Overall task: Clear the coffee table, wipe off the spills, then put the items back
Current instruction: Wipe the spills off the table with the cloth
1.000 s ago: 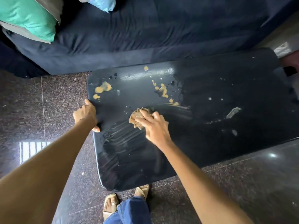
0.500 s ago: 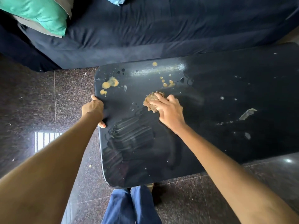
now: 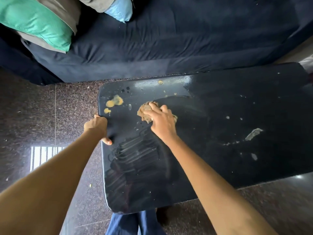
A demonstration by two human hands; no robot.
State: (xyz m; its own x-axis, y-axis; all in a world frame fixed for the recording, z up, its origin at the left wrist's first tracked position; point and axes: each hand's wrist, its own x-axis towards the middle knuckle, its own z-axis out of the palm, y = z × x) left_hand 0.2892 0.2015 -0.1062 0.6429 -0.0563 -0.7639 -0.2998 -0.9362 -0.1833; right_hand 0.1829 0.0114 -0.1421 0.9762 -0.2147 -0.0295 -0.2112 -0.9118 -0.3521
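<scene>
The black coffee table fills the middle and right of the view. My right hand presses a crumpled brown cloth flat on the tabletop, left of centre. My left hand grips the table's left edge, thumb on top. Yellow spill blobs lie near the far-left corner, just left of the cloth. Small yellow drops sit by the far edge. Whitish smears mark the right half. Wet wipe streaks show on the near-left part.
A dark blue sofa stands right behind the table, with a green cushion and a light blue cushion on it. Speckled dark stone floor lies to the left. My blue trouser legs are at the table's near edge.
My right hand has pushed the cloth away from me toward the table's far edge, wiping off the yellow streak in the middle. My left hand has kept its hold on the left edge.
</scene>
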